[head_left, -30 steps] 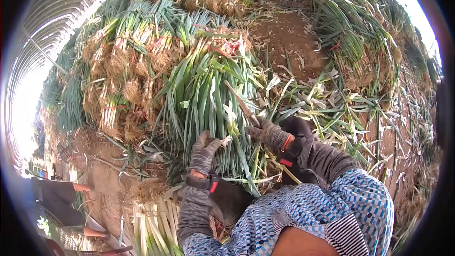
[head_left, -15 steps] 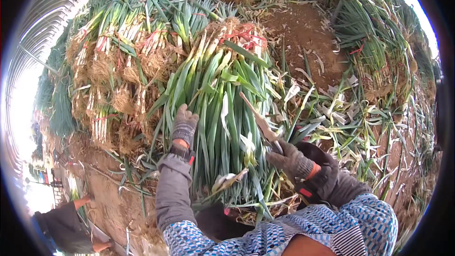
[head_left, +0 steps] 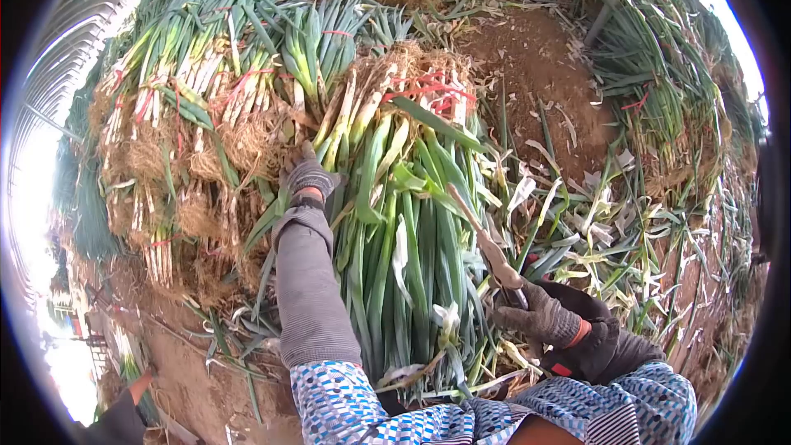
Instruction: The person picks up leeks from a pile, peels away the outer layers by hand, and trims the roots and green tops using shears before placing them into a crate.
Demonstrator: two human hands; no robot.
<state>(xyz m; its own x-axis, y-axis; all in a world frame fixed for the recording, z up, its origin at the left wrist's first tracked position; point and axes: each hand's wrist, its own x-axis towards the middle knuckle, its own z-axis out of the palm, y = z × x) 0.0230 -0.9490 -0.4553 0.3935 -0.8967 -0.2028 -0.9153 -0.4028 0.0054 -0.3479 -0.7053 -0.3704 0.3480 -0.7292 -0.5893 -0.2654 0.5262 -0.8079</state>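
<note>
Leeks (head_left: 412,247), left hand (head_left: 309,177) now farther forward

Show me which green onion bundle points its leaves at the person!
The big green middle bundle; the stacked left bundles point shaggy brown roots that way instead.

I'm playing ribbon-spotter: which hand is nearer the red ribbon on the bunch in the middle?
Left. The left hand is short of the red ribbon, off to its left; the right hand is farther away, toward the lower right, gripping a brown tool.
</note>
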